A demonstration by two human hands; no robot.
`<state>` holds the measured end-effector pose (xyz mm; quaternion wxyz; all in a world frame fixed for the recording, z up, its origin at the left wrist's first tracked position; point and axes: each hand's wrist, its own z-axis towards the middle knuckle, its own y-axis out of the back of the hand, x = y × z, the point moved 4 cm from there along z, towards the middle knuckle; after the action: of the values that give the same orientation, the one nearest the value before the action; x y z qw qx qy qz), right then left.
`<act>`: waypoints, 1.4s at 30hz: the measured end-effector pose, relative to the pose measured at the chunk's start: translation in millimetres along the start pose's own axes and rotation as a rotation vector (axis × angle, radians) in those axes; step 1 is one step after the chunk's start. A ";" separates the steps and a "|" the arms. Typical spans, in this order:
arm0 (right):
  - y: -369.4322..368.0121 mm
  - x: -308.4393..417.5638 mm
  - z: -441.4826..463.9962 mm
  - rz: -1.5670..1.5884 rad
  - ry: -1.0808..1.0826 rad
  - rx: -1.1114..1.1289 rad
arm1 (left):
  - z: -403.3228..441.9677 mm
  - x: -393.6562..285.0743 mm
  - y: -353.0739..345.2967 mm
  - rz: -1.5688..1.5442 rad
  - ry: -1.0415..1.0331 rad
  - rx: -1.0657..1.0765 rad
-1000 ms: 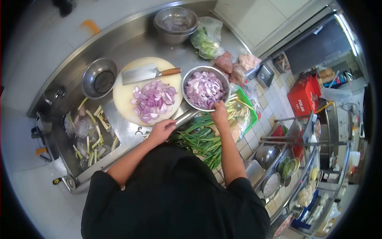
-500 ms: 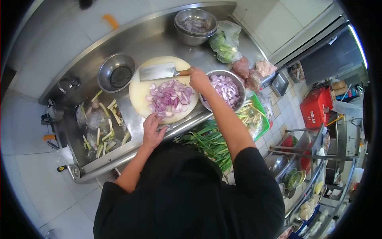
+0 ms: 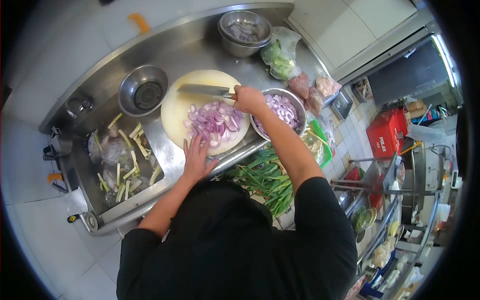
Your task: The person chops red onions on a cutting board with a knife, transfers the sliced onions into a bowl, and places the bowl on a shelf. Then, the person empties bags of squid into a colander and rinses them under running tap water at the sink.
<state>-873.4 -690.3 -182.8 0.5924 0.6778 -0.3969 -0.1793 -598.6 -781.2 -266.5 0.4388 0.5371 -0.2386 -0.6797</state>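
A round cream cutting board bears a heap of sliced red onions. My right hand grips the handle of a cleaver, whose broad blade is tilted over the far part of the board, beyond the onions. At the board's near edge, my left hand has its fingers spread, with the fingertips at the edge of the heap. Just right of the board stands a steel bowl of cut onions, partly behind my right forearm.
Left of the board are an open steel bowl and a sink with stalk scraps. Stacked bowls, bagged greens and bagged meat line the back right. Long green leaves lie below the counter edge.
The cleaver blade has turned from lying nearly flat to a steeper tilt. My left hand has moved slightly up and right, its fingers spreading against the onions.
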 end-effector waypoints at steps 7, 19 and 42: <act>-41.9 -20.7 -152.4 0.432 -0.276 -0.290 | 39.0 12.6 -10.6 0.105 0.043 0.106; -102.3 43.2 -224.3 0.564 -0.481 -0.173 | 79.3 20.1 -18.8 0.115 -0.017 0.113; -160.5 62.3 -223.6 1.785 -0.516 0.459 | 95.6 9.4 -17.9 0.024 -0.070 -0.193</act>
<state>-622.9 -592.0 -268.0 0.2574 0.1647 -0.9111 0.2767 -694.9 -794.3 -256.1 0.4878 0.4653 -0.1937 -0.7128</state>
